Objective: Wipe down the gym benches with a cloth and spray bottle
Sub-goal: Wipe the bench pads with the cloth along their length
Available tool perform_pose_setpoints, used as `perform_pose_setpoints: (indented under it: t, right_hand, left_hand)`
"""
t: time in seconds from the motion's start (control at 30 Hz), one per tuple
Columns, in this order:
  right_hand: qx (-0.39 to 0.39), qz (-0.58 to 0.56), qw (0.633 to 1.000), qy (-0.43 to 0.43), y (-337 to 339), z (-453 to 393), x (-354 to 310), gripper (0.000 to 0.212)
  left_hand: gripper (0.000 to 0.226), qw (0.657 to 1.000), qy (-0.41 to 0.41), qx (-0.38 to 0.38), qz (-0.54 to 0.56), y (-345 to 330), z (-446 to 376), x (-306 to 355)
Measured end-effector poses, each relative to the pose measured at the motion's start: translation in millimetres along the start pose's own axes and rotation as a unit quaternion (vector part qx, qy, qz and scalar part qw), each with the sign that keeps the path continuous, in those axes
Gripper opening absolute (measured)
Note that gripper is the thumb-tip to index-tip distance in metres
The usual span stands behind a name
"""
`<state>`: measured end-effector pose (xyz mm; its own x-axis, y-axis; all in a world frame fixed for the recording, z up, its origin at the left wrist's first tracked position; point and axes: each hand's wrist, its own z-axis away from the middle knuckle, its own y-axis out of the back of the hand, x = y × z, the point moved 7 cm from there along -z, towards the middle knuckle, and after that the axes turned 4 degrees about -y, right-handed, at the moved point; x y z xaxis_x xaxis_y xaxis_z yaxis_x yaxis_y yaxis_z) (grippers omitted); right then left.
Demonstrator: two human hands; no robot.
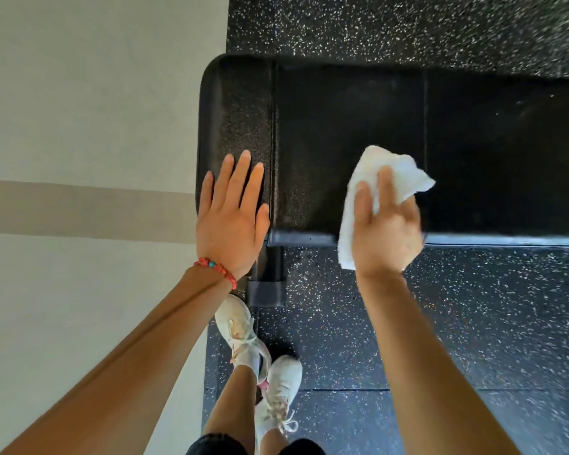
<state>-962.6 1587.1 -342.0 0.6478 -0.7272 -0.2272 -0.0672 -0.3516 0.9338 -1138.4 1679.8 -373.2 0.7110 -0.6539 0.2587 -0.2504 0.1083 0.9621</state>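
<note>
The right hand (386, 221) is gripping the white cloth (380, 178) against the near edge of the black surface (342, 126), while the left hand (232, 215) is lying flat and spread on its end pad; wiping is seemingly underway, and no spray bottle is showing.

table (342, 126): black pad runs off the right edge; far end not seen.
cloth (391, 172): white, part covered by the right hand (386, 231); lower strip hangs past the pad's near edge.
right hand: edges smeared by motion blur; thumb not visible.
table frame (266, 284): only a short dark post shows below the pad; rest hidden.
floor (473, 323): speckles streaked at right and top-right corner.
legs (240, 405): cut off by the bottom edge.
</note>
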Motion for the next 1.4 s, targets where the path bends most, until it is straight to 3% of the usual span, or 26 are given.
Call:
perform_pose_setpoints:
  t: [0.1,0.23,0.3,0.37,0.43,0.5,0.57,0.67,0.87,0.93,1.03,1.13,1.2,1.33,1.4]
  right_hand:
    - [0.001,0.011,0.994,0.11,-11.7,18.8,-47.3,0.037]
    - [0.006,0.042,0.982,0.186,-13.1,5.6,-28.6,0.036]
    - [0.025,0.037,0.989,0.143,-7.3,-10.5,1.3,0.036]
    - [0.021,0.016,0.999,0.038,-1.5,-20.8,18.6,0.036]
    - [0.019,0.001,0.999,-0.035,-1.1,-17.4,6.4,0.037]
    - [-0.006,-0.024,1.0,-0.003,-9.2,-8.9,-33.1,0.038]
    - [-0.031,-0.026,0.994,0.1,-17.3,0.4,-69.8,0.04]
    - [-0.042,-0.012,0.986,0.163,-20.0,-13.3,-63.7,0.04]
    - [-0.036,0.01,0.998,-0.045,-18.8,-58.5,4.4,0.037]
    - [-0.035,0.02,0.999,-0.035,-22.4,-55.7,-17.4,0.036]
    - [-0.055,0.011,0.995,0.086,-31.0,-49.6,-70.8,0.038]
    - [-0.065,-0.013,0.983,0.171,-36.9,-59.9,-79.5,0.039]
    - [-0.055,-0.001,0.988,0.147,-37.3,-82.4,-58.2,0.039]
    - [-0.087,0.014,0.994,-0.062,-39.5,-111.5,-24.6,0.041]
    - [-0.071,0.018,0.997,-0.008,-46.3,-102.1,-58.6,0.042]
  left_hand:
    - [0.049,1.0,0.008,0.012,-0.001,0.8,0.9,2.4]
    - [0.049,1.0,0.005,0.007,0.001,3.5,1.7,2.4]
    - [0.049,1.0,0.005,0.006,0.0,5.5,0.7,3.4]
    - [0.049,1.0,0.006,0.008,-0.001,7.6,-1.5,4.9]
    - [0.049,1.0,0.008,0.012,0.004,8.3,-7.7,6.7]
    - [0.049,0.999,0.02,0.022,0.016,9.2,-20.4,6.9]
    - [0.05,0.999,0.03,0.03,0.023,10.1,-37.0,4.9]
    - [0.05,0.999,0.028,0.014,0.018,6.6,-55.1,-0.2]
    - [0.052,0.999,0.033,-0.016,-0.009,1.6,-56.3,-2.2]
    - [0.053,0.999,0.034,-0.016,-0.013,2.0,-56.8,-2.3]
    - [0.052,0.999,0.031,-0.012,-0.004,3.3,-56.6,-1.9]
    - [0.052,1.0,0.026,-0.014,-0.005,4.3,-56.6,-2.2]
    - [0.053,0.999,0.028,-0.019,-0.008,4.2,-57.4,-3.4]
    - [0.053,0.999,0.044,-0.021,0.005,4.5,-57.7,-4.2]
    - [0.053,0.999,0.049,-0.019,0.013,5.1,-57.7,-3.5]
